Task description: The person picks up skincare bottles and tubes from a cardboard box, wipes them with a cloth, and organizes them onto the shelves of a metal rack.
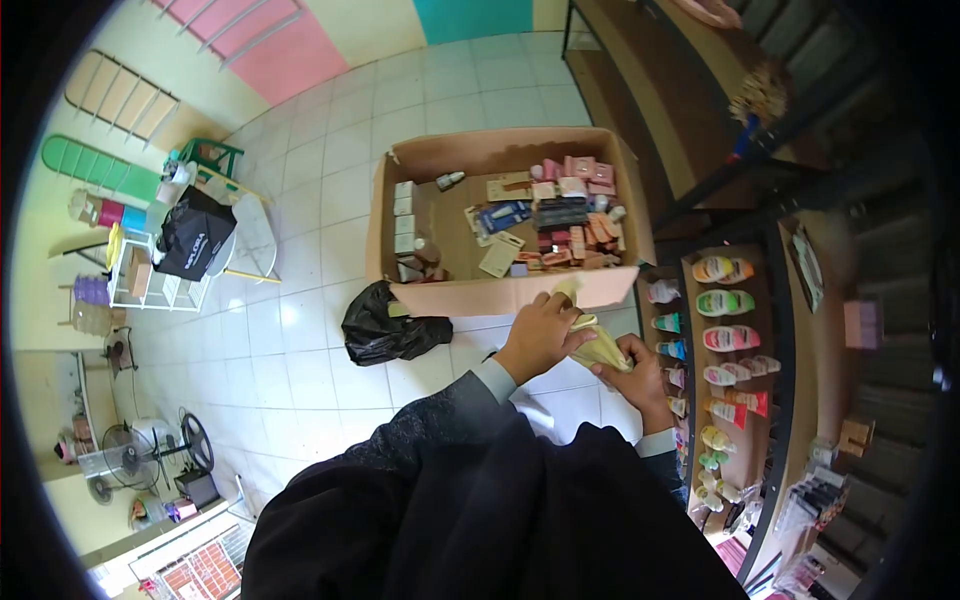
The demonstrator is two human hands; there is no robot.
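Note:
A pale yellow cloth (600,348) is bunched between my two hands, in front of the near wall of a large cardboard box (470,298). My left hand (540,338) grips the cloth from its left side, fingers curled near the box's rim. On the other side, my right hand (636,378) pinches the cloth's lower right end. Inside the box lie small cosmetic packages: white boxes (404,220) along the left, a blue package (503,216) in the middle, and pink boxes (580,168) at the right.
A black plastic bag (390,325) rests on the tiled floor left of the box. Close on the right stands a shelf unit (735,400) with several rows of bottles (725,303). A white table (255,240) and a fan (130,455) are at the left.

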